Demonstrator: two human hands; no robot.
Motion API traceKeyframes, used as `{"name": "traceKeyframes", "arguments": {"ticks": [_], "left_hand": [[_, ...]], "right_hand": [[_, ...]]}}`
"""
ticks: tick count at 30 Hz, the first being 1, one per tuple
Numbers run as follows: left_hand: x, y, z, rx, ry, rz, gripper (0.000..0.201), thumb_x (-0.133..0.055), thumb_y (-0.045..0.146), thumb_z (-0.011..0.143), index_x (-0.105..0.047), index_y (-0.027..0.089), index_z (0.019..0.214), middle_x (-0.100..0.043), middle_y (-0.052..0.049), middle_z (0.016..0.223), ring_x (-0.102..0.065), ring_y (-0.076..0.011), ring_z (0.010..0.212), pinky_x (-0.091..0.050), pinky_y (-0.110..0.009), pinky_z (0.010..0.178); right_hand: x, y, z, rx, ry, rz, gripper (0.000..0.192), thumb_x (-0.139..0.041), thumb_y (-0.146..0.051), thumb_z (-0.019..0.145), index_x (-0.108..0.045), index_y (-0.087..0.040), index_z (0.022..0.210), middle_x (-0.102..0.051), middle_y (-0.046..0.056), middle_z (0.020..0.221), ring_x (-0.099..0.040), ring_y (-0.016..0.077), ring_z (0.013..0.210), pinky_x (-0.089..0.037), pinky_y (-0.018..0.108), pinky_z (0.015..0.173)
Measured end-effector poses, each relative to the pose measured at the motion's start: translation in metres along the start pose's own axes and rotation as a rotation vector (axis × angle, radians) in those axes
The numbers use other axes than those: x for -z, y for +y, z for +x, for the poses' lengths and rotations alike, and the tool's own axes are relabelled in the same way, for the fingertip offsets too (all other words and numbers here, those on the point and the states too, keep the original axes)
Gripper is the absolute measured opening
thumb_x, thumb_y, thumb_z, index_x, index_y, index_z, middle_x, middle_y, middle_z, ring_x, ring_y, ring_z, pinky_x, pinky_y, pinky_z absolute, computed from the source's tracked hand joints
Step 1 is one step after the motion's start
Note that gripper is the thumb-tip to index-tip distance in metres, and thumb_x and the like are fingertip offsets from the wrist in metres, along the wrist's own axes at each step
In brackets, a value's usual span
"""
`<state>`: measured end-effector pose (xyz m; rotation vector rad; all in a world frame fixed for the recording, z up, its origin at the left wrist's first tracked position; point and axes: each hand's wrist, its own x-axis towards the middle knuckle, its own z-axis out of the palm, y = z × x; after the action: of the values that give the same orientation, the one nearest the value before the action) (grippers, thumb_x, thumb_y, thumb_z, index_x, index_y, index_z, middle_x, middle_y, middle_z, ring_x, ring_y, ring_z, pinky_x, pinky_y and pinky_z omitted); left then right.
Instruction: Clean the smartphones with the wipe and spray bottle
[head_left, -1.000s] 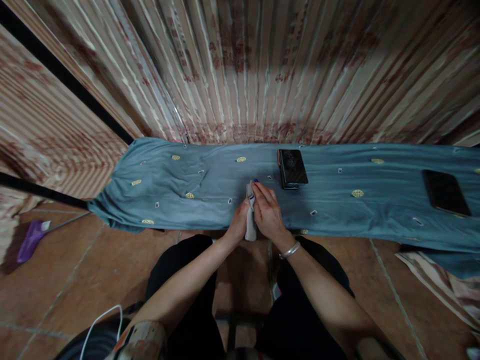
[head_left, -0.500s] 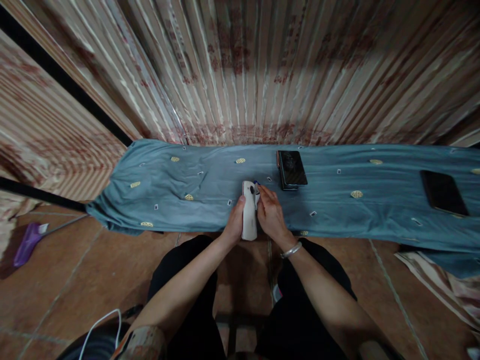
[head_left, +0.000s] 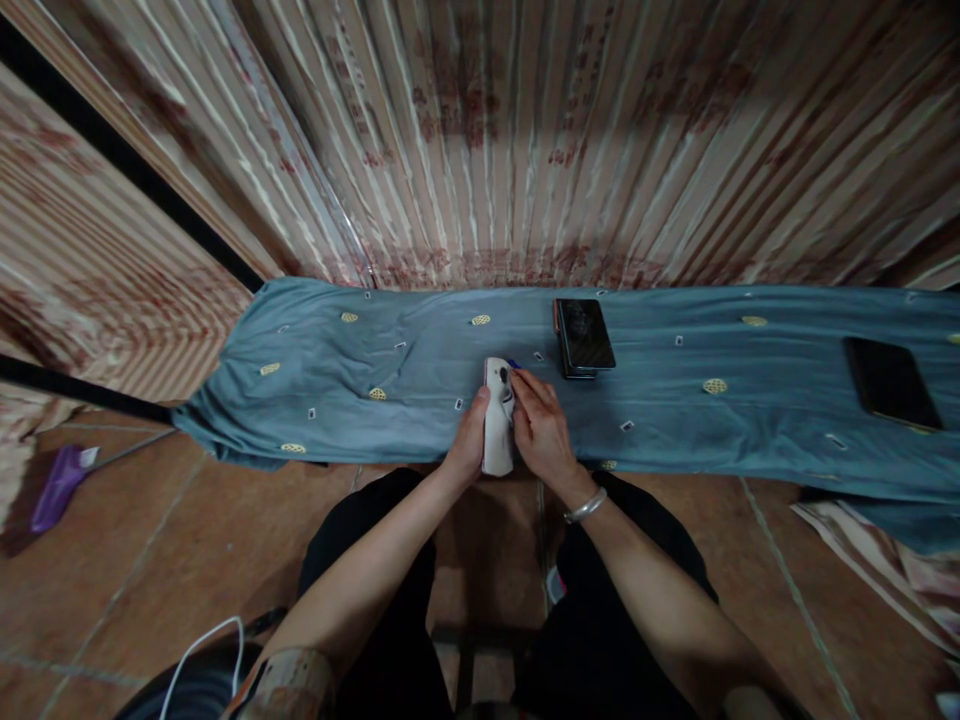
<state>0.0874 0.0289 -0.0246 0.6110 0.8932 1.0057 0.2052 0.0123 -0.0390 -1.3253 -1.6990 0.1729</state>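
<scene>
Fingers (head_left: 480, 412) of my left hand (head_left: 466, 448) are wrapped round the left side of a white phone (head_left: 497, 425), thumb up along its edge, so that hand has it gripped. My right hand (head_left: 541, 430) is curled onto the phone's right side near the top end, fingertips right at the camera corner; can't tell how hard it's pinching, but it's closed on the thing. The phone sits back-up, long axis running near to far, right over the near edge of the desk, which is covered in a blue cloth (head_left: 660, 400).

Room-wise: plenty of bare cloth to the left of my hands, all the way to where the cloth droops off the left end. On the right it's tighter, a black phone stack (head_left: 584, 336) lies just far-right of my hands, near but not touching. Another dark phone (head_left: 890, 383) is well apart at the far right. Behind the desk a striped curtain (head_left: 525, 150) closes things off right at the far edge.

Hard to read: something small and blue pokes out at my right fingertips, no idea what. The phone's lower end is partly hidden between my palms. A purple thing (head_left: 56, 485) on the floor at left is blurry, and the white cable (head_left: 199, 645) gets cut off at the bottom.
</scene>
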Motion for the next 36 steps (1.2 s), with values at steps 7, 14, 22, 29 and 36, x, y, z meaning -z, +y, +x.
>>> {"name": "traceKeyframes", "arguments": {"ticks": [7,14,22,29,36], "left_hand": [[0.0002,-0.0044,-0.0014,-0.018,0.027,0.041,0.056,-0.063,0.057,0.077,-0.07,0.012,0.112,-0.076,-0.009,0.093,-0.067,-0.0265,0.103,-0.047,-0.036,0.094],[-0.0009,-0.0015,-0.0016,0.004,0.057,0.019,0.054,-0.063,0.054,0.079,-0.069,0.013,0.114,-0.076,-0.008,0.092,-0.067,-0.0251,0.099,-0.048,-0.034,0.093],[0.0006,0.0041,-0.0012,-0.021,0.077,0.021,0.052,-0.063,0.053,0.079,-0.069,0.013,0.113,-0.076,-0.007,0.092,-0.068,-0.0226,0.098,-0.048,-0.032,0.093],[0.0026,0.0017,-0.0011,0.024,0.074,0.0,0.052,-0.062,0.054,0.08,-0.071,0.013,0.11,-0.076,-0.007,0.092,-0.068,-0.0237,0.098,-0.048,-0.033,0.094],[-0.001,0.0,-0.0039,0.011,0.036,-0.015,0.053,-0.063,0.054,0.079,-0.069,0.013,0.114,-0.075,-0.009,0.103,-0.064,-0.025,0.109,-0.043,-0.035,0.101]], "right_hand": [[0.0052,-0.0005,0.0029,-0.007,-0.011,0.008,0.048,-0.038,-0.016,0.093,-0.052,-0.019,0.138,-0.055,0.013,0.137,-0.051,0.0253,0.125,-0.043,0.049,0.106],[0.0061,-0.0049,0.0018,0.02,-0.032,0.043,0.048,-0.038,-0.015,0.093,-0.053,-0.02,0.138,-0.054,0.013,0.138,-0.051,0.0255,0.124,-0.043,0.049,0.106],[0.0052,-0.008,0.0004,0.019,-0.037,0.067,0.046,-0.038,-0.016,0.093,-0.054,-0.021,0.136,-0.056,0.012,0.137,-0.051,0.025,0.125,-0.043,0.05,0.107],[0.0034,-0.0063,0.0009,0.011,-0.022,0.032,0.043,-0.036,-0.017,0.095,-0.056,-0.017,0.133,-0.057,0.014,0.134,-0.052,0.0247,0.125,-0.043,0.048,0.107],[0.0008,-0.0062,-0.0001,-0.02,-0.017,0.014,0.047,-0.035,-0.017,0.094,-0.051,-0.016,0.138,-0.054,0.015,0.139,-0.048,0.0253,0.13,-0.041,0.049,0.109]]}}
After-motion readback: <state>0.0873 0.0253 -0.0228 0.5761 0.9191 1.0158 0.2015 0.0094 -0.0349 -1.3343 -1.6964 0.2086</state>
